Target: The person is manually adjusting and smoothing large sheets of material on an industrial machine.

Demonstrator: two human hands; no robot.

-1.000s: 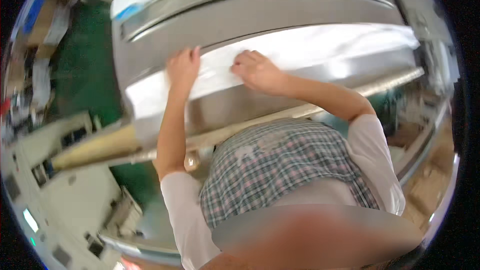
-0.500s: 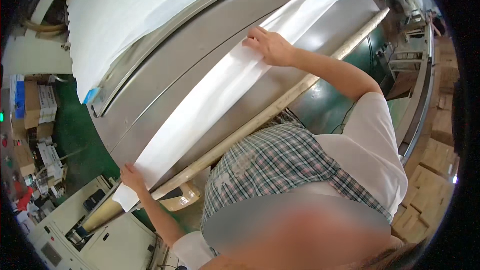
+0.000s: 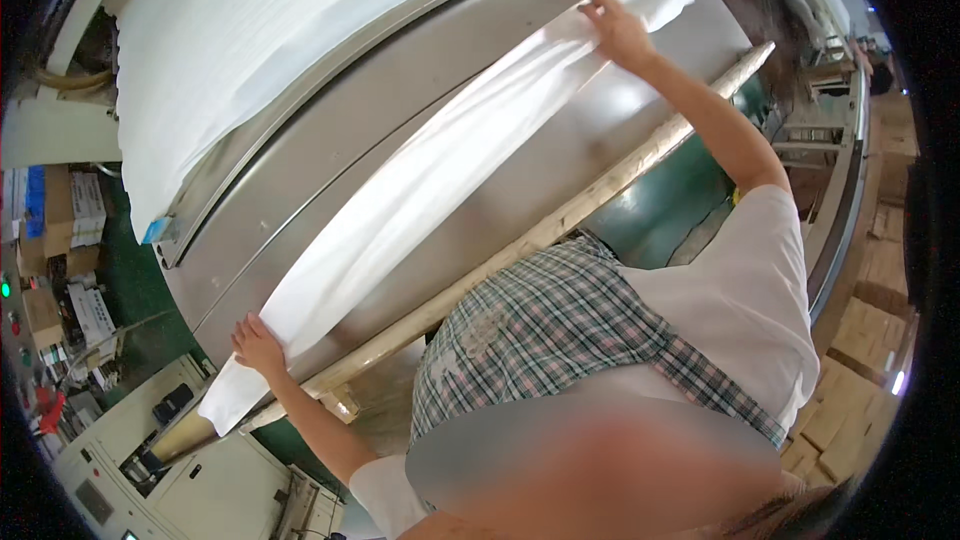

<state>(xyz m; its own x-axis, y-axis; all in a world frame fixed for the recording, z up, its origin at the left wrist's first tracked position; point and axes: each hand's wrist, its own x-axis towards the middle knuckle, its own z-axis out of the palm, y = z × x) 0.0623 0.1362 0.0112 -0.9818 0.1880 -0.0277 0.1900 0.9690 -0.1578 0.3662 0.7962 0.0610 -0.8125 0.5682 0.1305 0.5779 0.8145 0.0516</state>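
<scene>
A long strip of thin white cloth (image 3: pixel 400 195) lies slantwise over a grey metal surface (image 3: pixel 500 205), wrinkled along its length. My right hand (image 3: pixel 620 35) is closed on its far edge, near the upper right end, with fingers curled over the cloth. At the lower left end, my left hand (image 3: pixel 260 348) rests across the strip, fingers stretched and a little apart; its thumb is hard to make out. The cloth's lower left tip hangs past that hand, over a pale roller (image 3: pixel 550 230) along the near side.
Beyond a metal rail, a broad white sheet (image 3: pixel 230 50) covers the upper left. A cream machine cabinet (image 3: pixel 215 490) stands at lower left. Cardboard boxes (image 3: pixel 865 330) are stacked on the right, and more boxes (image 3: pixel 65 205) stand at far left above a green floor.
My right hand has slid up and right along the cloth toward its far end. My left hand has shifted slightly left, its fingers more spread. The strip has moved somewhat down and left.
</scene>
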